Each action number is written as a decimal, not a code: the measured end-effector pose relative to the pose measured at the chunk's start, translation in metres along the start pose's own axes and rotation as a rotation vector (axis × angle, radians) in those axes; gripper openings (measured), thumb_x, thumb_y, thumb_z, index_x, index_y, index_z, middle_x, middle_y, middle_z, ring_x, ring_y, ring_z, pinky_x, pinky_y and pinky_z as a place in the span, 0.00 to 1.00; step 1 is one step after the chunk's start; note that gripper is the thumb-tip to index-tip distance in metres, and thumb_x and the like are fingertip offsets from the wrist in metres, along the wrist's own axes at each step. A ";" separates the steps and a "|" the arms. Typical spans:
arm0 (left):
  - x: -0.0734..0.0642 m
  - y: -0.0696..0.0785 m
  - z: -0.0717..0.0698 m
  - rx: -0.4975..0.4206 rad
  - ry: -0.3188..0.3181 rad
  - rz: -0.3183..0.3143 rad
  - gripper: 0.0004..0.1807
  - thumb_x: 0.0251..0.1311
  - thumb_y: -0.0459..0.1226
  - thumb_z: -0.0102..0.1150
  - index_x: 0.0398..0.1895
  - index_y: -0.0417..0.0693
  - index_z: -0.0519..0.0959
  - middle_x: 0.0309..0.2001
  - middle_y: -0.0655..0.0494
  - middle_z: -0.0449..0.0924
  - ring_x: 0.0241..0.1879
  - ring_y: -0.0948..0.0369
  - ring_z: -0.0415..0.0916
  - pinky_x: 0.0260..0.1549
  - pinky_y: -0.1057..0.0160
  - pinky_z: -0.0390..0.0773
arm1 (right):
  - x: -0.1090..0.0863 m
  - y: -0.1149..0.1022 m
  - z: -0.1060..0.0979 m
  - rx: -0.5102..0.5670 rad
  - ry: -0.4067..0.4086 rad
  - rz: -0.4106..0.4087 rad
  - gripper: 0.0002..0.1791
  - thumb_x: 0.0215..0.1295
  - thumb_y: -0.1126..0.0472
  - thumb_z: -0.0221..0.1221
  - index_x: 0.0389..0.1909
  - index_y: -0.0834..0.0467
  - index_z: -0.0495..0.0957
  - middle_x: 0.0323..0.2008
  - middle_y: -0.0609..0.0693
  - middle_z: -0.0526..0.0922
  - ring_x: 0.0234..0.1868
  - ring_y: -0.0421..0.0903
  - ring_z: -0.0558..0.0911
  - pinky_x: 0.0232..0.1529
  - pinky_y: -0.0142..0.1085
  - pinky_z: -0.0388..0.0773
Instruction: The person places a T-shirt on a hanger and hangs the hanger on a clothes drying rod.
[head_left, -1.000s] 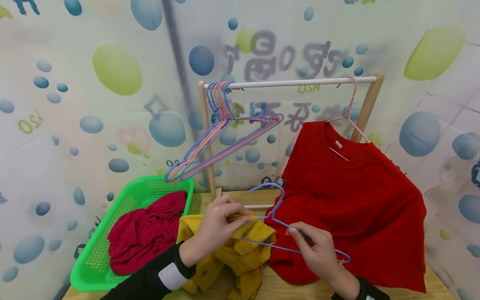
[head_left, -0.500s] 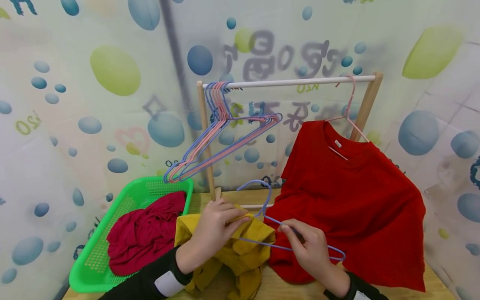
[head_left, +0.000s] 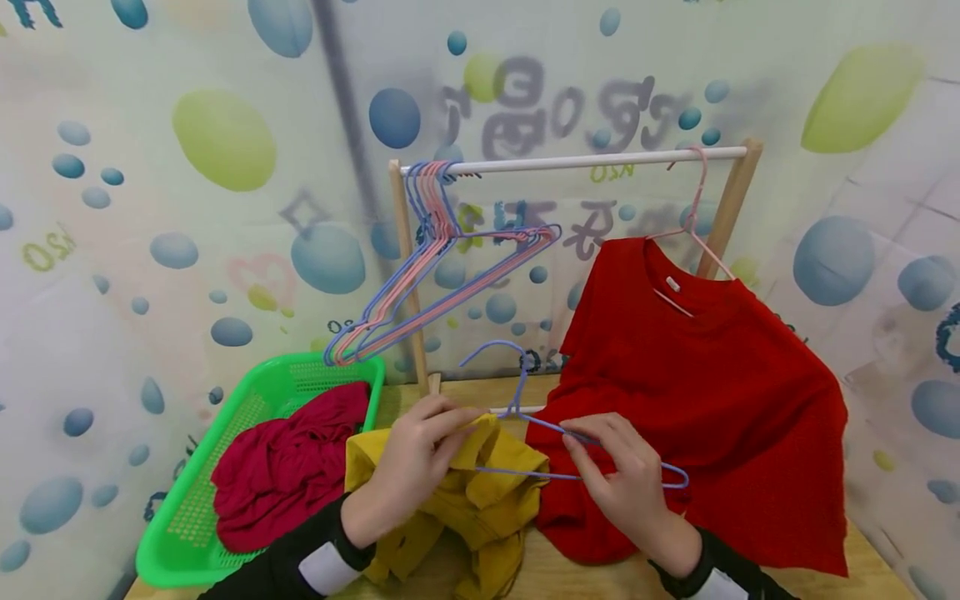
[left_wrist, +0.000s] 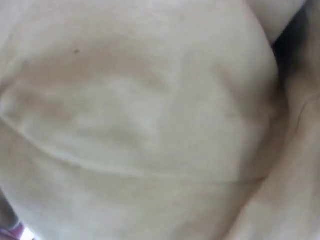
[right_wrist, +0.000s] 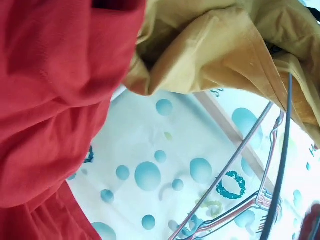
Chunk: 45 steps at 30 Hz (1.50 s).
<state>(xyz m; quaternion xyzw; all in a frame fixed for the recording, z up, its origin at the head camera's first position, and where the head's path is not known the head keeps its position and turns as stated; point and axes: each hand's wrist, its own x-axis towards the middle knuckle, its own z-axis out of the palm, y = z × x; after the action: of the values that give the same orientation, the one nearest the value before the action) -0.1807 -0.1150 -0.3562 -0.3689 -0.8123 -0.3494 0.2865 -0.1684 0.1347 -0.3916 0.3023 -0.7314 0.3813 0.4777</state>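
Note:
My left hand (head_left: 416, 450) pinches the upper edge of a yellow garment (head_left: 487, 500), which hangs in folds down to the table. With my right hand (head_left: 618, 475) I grip the upper arm of a blue hanger (head_left: 520, 379), its hook pointing up. The hanger's left end passes behind or into the yellow cloth; which one I cannot tell. In the right wrist view the hanger's wire (right_wrist: 282, 165) runs up to the yellow cloth (right_wrist: 215, 55). A blurred pale surface fills the left wrist view.
A rack's white rail (head_left: 570, 162) carries several blue and pink hangers (head_left: 442, 250) at its left. A red T-shirt (head_left: 720, 400) hangs from it on a pink hanger (head_left: 697, 208) at the right. At left, a green basket (head_left: 161, 533) holds a crimson garment (head_left: 292, 467).
The blue hanger has shifted left and slightly up, towards the yellow garment, along with my right hand. My left hand has moved slightly left, still pinching the cloth.

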 end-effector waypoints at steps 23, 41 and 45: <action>0.014 0.003 -0.031 0.011 0.214 -0.006 0.09 0.56 0.34 0.59 0.40 0.49 0.83 0.28 0.57 0.79 0.18 0.69 0.60 0.13 0.73 0.59 | -0.072 0.025 0.043 -0.027 -0.547 0.140 0.47 0.44 0.57 0.69 0.67 0.58 0.58 0.65 0.53 0.61 0.62 0.46 0.61 0.53 0.48 0.70; 0.009 0.001 -0.024 -0.016 0.214 -0.019 0.08 0.56 0.34 0.60 0.39 0.49 0.84 0.26 0.58 0.77 0.17 0.70 0.58 0.13 0.74 0.57 | -0.074 0.032 0.047 -0.100 -0.674 0.220 0.42 0.48 0.49 0.68 0.64 0.57 0.62 0.56 0.49 0.69 0.57 0.43 0.64 0.55 0.47 0.70; 0.009 0.003 -0.021 -0.011 0.231 -0.001 0.08 0.55 0.33 0.60 0.38 0.51 0.83 0.27 0.61 0.77 0.17 0.72 0.58 0.13 0.76 0.58 | -0.078 0.042 0.054 -0.147 -0.702 0.254 0.39 0.43 0.62 0.68 0.61 0.59 0.67 0.53 0.52 0.73 0.56 0.47 0.67 0.54 0.50 0.70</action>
<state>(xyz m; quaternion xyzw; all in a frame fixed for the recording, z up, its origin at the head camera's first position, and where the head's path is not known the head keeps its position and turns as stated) -0.1791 -0.1269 -0.3362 -0.3271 -0.7722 -0.3941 0.3760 -0.1995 0.1173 -0.4893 0.2864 -0.9077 0.2571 0.1673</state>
